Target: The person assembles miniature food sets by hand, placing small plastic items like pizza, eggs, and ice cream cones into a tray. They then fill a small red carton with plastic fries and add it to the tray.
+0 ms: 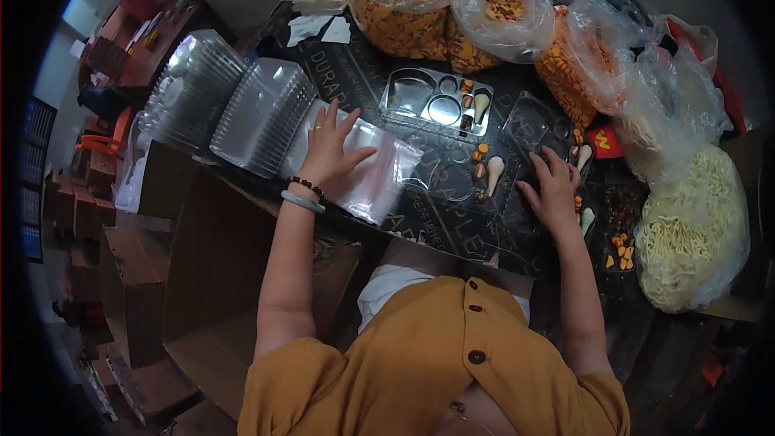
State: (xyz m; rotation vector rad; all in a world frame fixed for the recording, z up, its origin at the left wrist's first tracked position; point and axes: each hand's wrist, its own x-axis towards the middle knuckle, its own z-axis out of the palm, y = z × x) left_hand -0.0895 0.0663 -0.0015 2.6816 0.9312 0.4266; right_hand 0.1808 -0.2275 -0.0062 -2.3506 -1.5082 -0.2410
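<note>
My left hand (333,150) lies with fingers spread on a stack of clear plastic bags (379,186) with pinkish strips. My right hand (554,187) reaches over clear compartment trays at the right; its fingers are bent but apart, and their exact contact is hidden. Beside it, a clear tray (460,182) holds small orange pieces and a cream-coloured drumstick-shaped piece (495,173). Further back stands another filled tray (436,101) with a shiny silver look. A further tray (529,119) lies close to my right fingertips.
Stacked clear plastic lids or trays (262,117) stand at the left. Bags of small orange pieces (404,24) line the back. A bag of pale noodle-like strands (693,230) sits at the right, near loose orange pieces (622,252). An open cardboard box (214,250) stands left of my body.
</note>
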